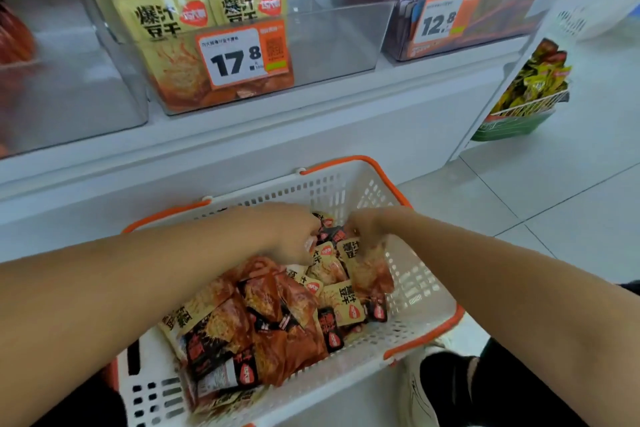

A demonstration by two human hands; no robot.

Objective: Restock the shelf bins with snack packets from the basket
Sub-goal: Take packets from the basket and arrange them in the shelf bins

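Reaching into white basket (412, 291) with orange handles, on floor below shelf: left hand (289, 234) and right hand (367, 229), both at far end of snack packets (277, 315) heaped inside. Left-hand fingers curled down onto beige packets (329, 263); right-hand fingers curled over neighbouring beige packet, seemingly pinching its top edge; exact hold blurred, cannot tell for certain. Nearer end of basket filled with red-and-black packets. Above basket, clear shelf bin (332, 42) with price tag (242, 55) reading 17.8, holding matching beige packets upright at its left side, right side bare. Right of that bin, second bin (485, 24) tagged 12.8 with purple packets. Far right of basket, green basket (512, 121) of yellow-green packets.
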